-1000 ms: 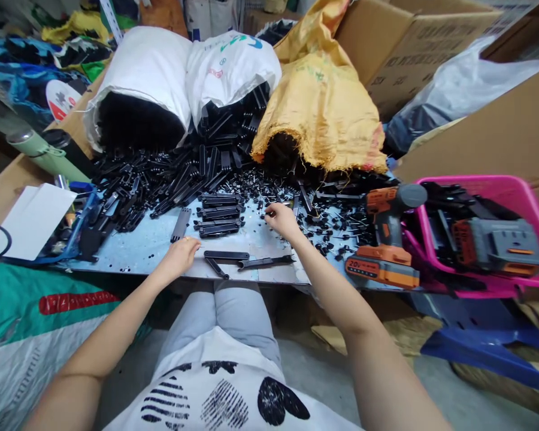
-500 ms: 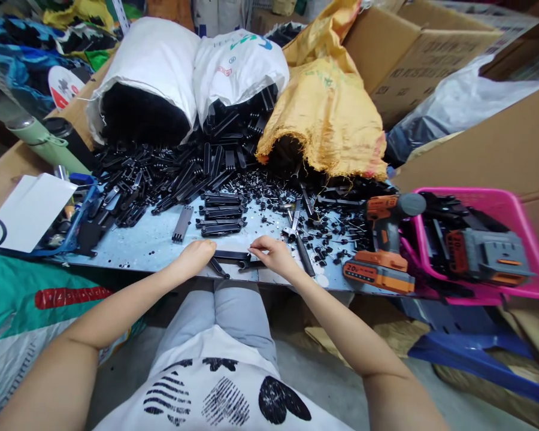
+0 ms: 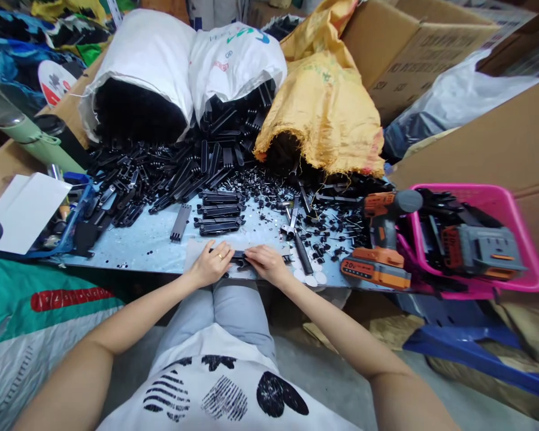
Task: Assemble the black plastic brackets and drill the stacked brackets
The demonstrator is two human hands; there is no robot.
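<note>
At the table's front edge a long black plastic part [image 3: 239,255] lies crosswise between my hands. My left hand [image 3: 212,263], a ring on one finger, has its fingers bent over the left end. The fingers of my right hand [image 3: 268,264] are pressed together on the right end, and they cover much of it. Just beyond my hands lies a neat stack of black plastic assemblies [image 3: 219,213]. A single flat black strip [image 3: 180,222] rests to its left. A dark-handled tool [image 3: 302,251] is to the right of my right hand.
An orange cordless drill [image 3: 379,239] stands right, beside a pink basket [image 3: 527,239] holding a battery tool. Loose black parts [image 3: 139,179] and small screw-like pieces [image 3: 336,230] cover the back. White sacks [image 3: 148,54] and a yellow sack [image 3: 326,108] stand behind. A blue tray [image 3: 78,218] sits left.
My left hand has turned palm down, its fingers now over the part. My right hand has moved from a raised pinch down onto the part's right end.
</note>
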